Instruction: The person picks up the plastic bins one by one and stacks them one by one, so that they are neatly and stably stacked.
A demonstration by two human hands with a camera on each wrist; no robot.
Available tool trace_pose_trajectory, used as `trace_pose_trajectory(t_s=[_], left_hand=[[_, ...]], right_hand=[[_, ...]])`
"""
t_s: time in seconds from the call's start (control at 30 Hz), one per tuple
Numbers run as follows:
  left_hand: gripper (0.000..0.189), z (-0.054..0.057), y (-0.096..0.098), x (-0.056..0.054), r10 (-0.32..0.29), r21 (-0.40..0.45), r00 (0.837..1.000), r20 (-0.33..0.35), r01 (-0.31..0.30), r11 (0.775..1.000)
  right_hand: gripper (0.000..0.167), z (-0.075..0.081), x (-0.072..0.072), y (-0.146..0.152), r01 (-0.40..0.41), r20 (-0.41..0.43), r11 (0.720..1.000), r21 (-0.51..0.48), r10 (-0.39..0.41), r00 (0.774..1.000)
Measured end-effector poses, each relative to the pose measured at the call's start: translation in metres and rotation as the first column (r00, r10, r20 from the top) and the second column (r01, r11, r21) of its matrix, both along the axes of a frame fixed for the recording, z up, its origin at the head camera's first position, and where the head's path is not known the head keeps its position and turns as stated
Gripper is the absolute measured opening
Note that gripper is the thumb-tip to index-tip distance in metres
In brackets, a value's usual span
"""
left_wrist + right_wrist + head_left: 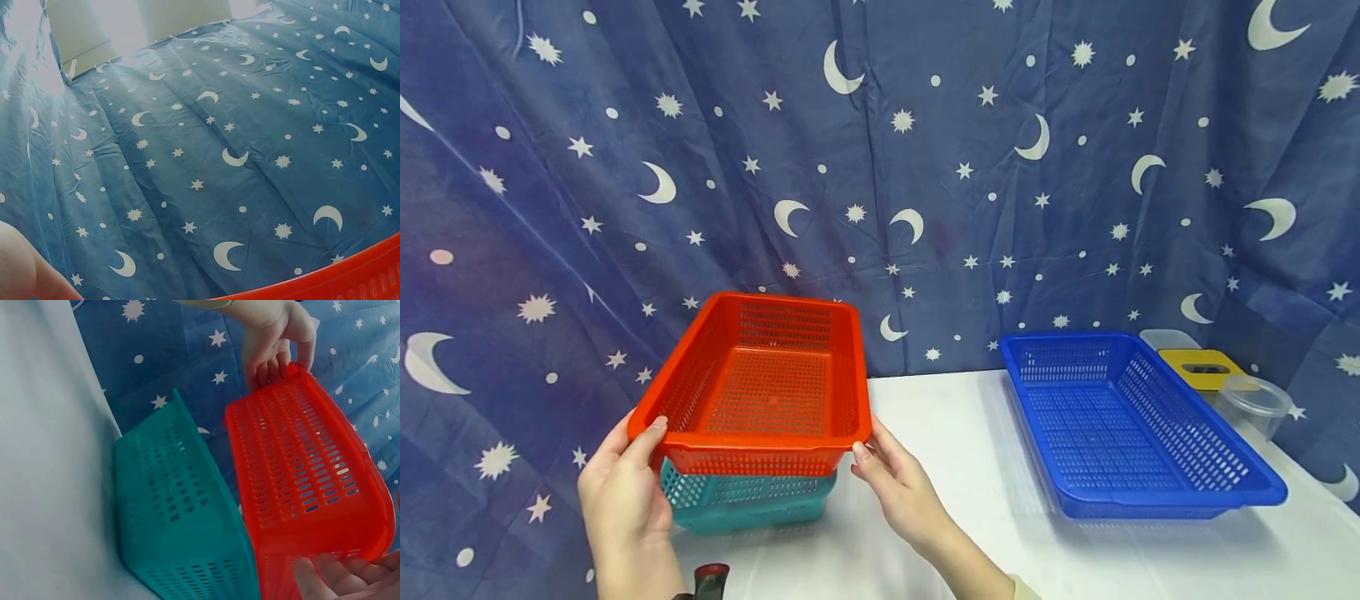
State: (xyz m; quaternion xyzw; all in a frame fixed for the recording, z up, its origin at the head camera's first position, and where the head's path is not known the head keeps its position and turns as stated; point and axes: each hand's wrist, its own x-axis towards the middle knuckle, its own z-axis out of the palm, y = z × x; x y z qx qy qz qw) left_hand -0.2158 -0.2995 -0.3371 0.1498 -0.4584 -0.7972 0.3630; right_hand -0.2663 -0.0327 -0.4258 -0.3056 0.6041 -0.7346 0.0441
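The step in hand appears to be handling the red basket (775, 400) above the teal basket (752, 504), which stands on the tabletop (947, 450). The person's left hand (628, 492) grips the near left corner, thumb over the rim; the right hand (898, 487) grips the near right corner the same way. With both grips at the near end, the far end is unsupported, so firm thumbs and matched hand heights should serve best against drooping or twisting. Watching the low side matters too: the right wrist view shows the red base close to the teal rim, though whether they touch cannot be told. The red basket is glossy, bright plastic, rectangular with rounded corners, a smooth turned-out rim, slotted walls and a finely perforated base.
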Motion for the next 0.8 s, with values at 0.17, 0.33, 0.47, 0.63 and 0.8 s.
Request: trace_pose_trajectory(t_s=[0.17,0.33,0.47,0.63,0.8], left_hand=[[0.03,-0.002,-0.002,0.0,0.0,0.012,1.0,-0.003,0.0,1.0],[0.029,-0.005,-0.01,0.001,0.002,0.012,1.0,0.024,-0.003,1.0],[0.033,-0.009,-0.017,0.001,0.0,0.011,0.998,0.065,-0.001,1.0],[0.036,-0.013,-0.024,-0.001,-0.015,0.009,0.993,0.121,0.014,1.0],[0.047,-0.014,-0.024,-0.005,-0.004,-0.091,0.976,0.217,0.024,0.996]], right_hand=[[0.06,0.0,-0.001,0.0,-0.024,-0.001,1.0,0.004,0.024,1.0],[0.06,-0.002,-0.002,-0.003,-0.048,0.008,0.999,0.014,0.048,0.999],[0.06,-0.006,-0.004,-0.006,-0.073,0.033,0.997,0.02,0.073,0.997],[0.06,-0.011,-0.004,-0.009,-0.077,0.068,0.996,0.052,0.074,0.995],[0.061,-0.013,-0.006,-0.009,-0.072,0.08,0.995,0.073,0.066,0.995]])
